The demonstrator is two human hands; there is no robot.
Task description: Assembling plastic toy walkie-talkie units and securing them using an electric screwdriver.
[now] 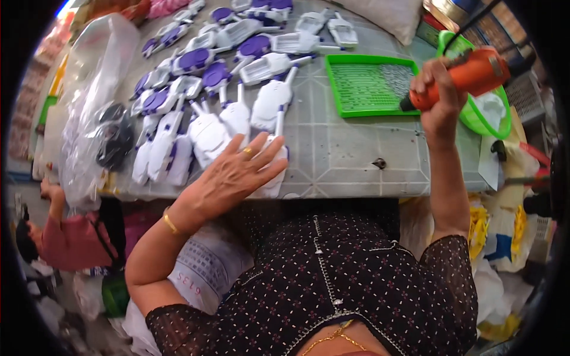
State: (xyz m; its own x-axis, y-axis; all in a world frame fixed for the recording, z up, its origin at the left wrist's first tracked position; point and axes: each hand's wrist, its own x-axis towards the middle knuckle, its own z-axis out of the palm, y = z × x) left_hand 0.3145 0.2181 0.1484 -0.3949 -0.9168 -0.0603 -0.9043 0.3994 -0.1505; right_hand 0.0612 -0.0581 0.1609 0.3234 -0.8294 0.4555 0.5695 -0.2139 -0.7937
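Note:
My right hand [438,101] is wrapped round an orange electric screwdriver [484,72], its dark tip pointing left over the edge of a green tray [332,95]. Small silvery screws [396,80] lie heaped at the tray's right side, with more spread across its ribbed bottom. Fingers spread, my left hand [228,169] rests over a white plastic piece [273,185] at the table's front edge and covers much of it. Beyond that hand lie several similar white pieces [273,102] with narrow stems. Others farther back have purple round parts [195,60]; their exact kind is unclear.
Clear plastic bags [98,77] and a black bundle [114,136] lie at the left. A green basket [499,118] stands right of the tray. One small dark object [379,162] sits on the grey tabletop [350,175]. Another person [74,240] is at far left.

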